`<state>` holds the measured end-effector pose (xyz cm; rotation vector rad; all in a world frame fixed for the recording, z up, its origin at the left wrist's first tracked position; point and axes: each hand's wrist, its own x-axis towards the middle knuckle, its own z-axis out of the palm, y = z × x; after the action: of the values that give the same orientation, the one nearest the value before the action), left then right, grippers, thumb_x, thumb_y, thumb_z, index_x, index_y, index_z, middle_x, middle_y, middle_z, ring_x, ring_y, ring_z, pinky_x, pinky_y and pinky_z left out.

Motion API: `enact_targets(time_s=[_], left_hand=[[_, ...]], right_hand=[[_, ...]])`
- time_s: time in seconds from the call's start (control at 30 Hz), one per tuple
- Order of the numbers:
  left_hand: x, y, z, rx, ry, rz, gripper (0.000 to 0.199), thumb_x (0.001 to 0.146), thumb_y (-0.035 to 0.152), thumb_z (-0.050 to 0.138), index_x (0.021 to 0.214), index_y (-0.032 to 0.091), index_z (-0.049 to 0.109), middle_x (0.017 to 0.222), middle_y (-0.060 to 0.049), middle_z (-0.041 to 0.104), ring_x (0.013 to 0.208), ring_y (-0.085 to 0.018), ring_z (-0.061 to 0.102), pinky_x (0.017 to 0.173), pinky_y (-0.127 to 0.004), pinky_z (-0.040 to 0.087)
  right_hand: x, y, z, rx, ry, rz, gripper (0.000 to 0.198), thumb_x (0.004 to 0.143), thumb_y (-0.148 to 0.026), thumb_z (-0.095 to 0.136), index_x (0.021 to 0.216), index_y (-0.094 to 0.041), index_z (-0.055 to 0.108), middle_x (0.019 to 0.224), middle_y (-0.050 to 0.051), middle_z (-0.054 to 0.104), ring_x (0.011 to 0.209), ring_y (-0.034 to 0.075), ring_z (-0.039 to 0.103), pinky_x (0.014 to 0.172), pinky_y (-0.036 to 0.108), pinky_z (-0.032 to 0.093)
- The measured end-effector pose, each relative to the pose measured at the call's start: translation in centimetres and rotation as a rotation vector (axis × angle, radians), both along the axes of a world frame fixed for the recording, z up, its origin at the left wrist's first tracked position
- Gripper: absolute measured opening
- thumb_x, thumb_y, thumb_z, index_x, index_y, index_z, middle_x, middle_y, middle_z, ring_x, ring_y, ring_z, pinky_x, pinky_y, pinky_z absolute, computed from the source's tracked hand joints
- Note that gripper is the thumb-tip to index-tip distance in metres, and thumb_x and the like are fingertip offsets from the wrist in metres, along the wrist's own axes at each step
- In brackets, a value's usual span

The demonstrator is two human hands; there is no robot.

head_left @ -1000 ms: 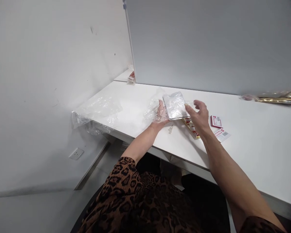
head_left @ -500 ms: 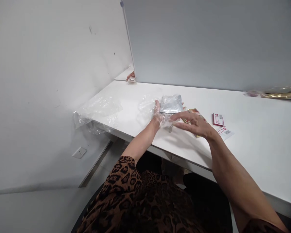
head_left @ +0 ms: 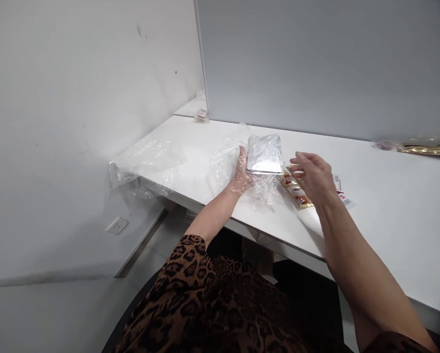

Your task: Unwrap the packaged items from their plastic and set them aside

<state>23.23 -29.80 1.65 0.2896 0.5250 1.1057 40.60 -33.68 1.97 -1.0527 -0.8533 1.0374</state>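
My left hand (head_left: 241,171), covered in clear plastic film, holds the left edge of a flat silver rectangular pack (head_left: 265,154) wrapped in loose clear film (head_left: 225,158) on the white table (head_left: 389,215). My right hand (head_left: 314,177) hovers open just right of the pack, fingers apart, holding nothing. Under and beside that hand lies a red and gold packet (head_left: 296,189). A white label with a barcode (head_left: 345,198) peeks out past my right wrist.
A crumpled clear plastic sheet (head_left: 146,162) hangs over the table's left corner. Grey partition panels stand behind and to the left. Gold and red wrappers (head_left: 424,146) lie at the far right. A small object (head_left: 201,115) sits beyond the partition gap. A wall socket (head_left: 116,225) is below.
My right hand pulled back from over the pack to its right side. The silver pack now lies flatter and more squarely in view, still gripped by my left hand.
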Motion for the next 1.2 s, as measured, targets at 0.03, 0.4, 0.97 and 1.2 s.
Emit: enact_targets(time_s=[0.03,0.4,0.97,1.2], left_hand=[[0.1,0.1,-0.2,0.031,0.022,-0.028,0.077,0.099,0.075,0.036,0.137,0.014,0.066,0.126,-0.02,0.075,0.141,-0.04,0.056,0.121,-0.063,0.042],[0.3,2.4,-1.9,0.071,0.089,-0.065,0.066,0.107,0.062,0.029,0.133,0.015,0.067,0.099,-0.012,0.079,0.108,-0.029,0.075,0.107,-0.05,0.056],[3.4,-0.2,-1.4,0.428,0.248,-0.272,0.023,0.09,0.018,0.073,0.113,0.017,0.076,0.111,-0.011,0.078,0.134,-0.027,0.064,0.122,-0.041,0.043],[2.7,0.9,-1.0,0.184,0.097,-0.033,0.022,0.101,0.027,0.059,0.111,0.015,0.074,0.123,-0.011,0.074,0.136,-0.029,0.063,0.109,-0.045,0.056]], right_hand=[[-0.2,0.3,-0.4,-0.078,0.025,0.052,0.029,0.079,-0.039,0.09,0.087,-0.02,0.07,0.077,-0.001,0.07,0.055,0.008,0.058,0.044,0.018,0.048],[-1.7,1.1,-1.6,-0.157,0.317,0.114,0.026,0.069,-0.014,0.091,0.081,-0.018,0.068,0.079,-0.002,0.072,0.065,0.011,0.067,0.053,0.019,0.06],[-2.2,1.4,-1.1,0.067,0.392,0.057,0.036,0.069,-0.023,0.092,0.079,-0.022,0.057,0.079,-0.006,0.069,0.075,0.012,0.068,0.066,0.023,0.06],[-1.9,1.3,-2.2,0.043,-0.113,-0.186,0.058,0.064,-0.046,0.092,0.105,-0.022,0.059,0.099,0.004,0.065,0.091,0.021,0.065,0.081,0.04,0.059]])
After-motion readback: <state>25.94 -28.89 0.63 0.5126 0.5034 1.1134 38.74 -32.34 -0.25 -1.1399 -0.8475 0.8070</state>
